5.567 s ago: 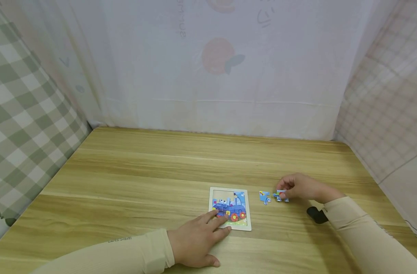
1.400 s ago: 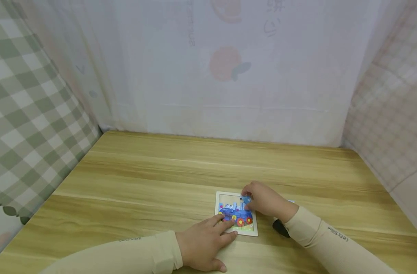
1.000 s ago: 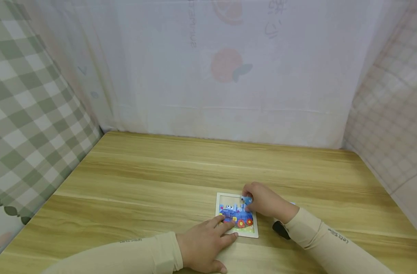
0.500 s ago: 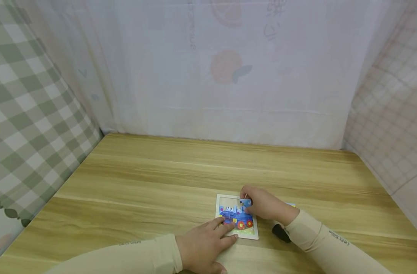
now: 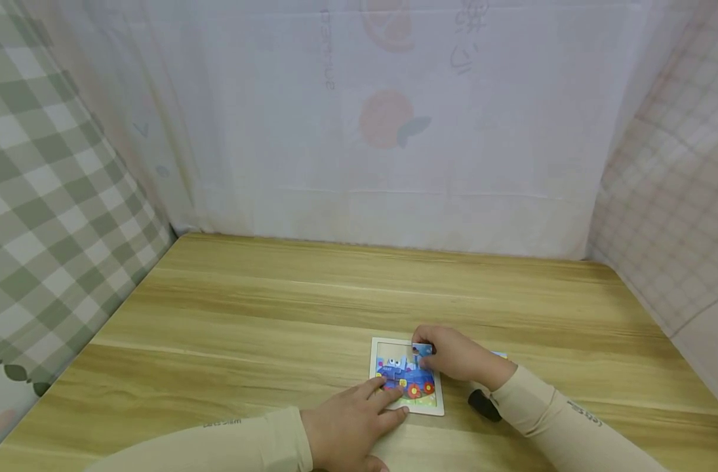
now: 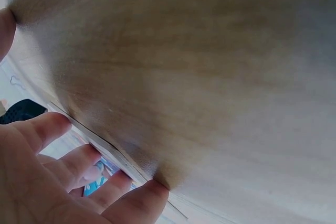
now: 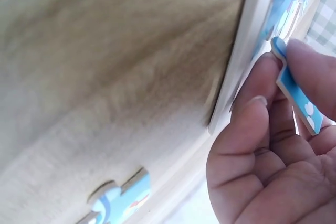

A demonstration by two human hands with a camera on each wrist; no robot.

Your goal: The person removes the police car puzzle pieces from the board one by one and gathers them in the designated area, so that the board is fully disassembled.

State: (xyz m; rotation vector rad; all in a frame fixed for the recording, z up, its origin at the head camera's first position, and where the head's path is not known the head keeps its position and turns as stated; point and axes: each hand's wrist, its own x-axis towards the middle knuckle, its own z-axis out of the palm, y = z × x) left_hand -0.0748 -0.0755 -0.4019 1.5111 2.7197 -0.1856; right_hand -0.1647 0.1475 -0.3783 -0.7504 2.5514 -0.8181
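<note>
A jigsaw puzzle (image 5: 408,379) of a blue cartoon vehicle with red wheels lies in a white-edged frame (image 5: 438,411) on the table. Bare backing shows in its upper left. My left hand (image 5: 349,423) rests with spread fingers on the frame's near left part; in the left wrist view its fingertips touch the frame's edge. At the upper right corner, my right hand (image 5: 461,356) pinches a blue puzzle piece (image 7: 300,100) with white spots between thumb and fingers. The right wrist view shows this piece tilted, raised above the frame. Its far end is partly hidden by the fingers.
Another loose puzzle piece (image 7: 126,198) lies on the wooden table (image 5: 276,295) right of the frame, mostly hidden behind the right forearm in the head view. A black object (image 5: 484,404) sits under the right wrist. A pale curtain (image 5: 264,131) hangs behind the table.
My right hand has moved left from the loose pieces to the frame's upper right corner, where it now holds the blue puzzle piece tilted. My left hand has stayed on the puzzle.
</note>
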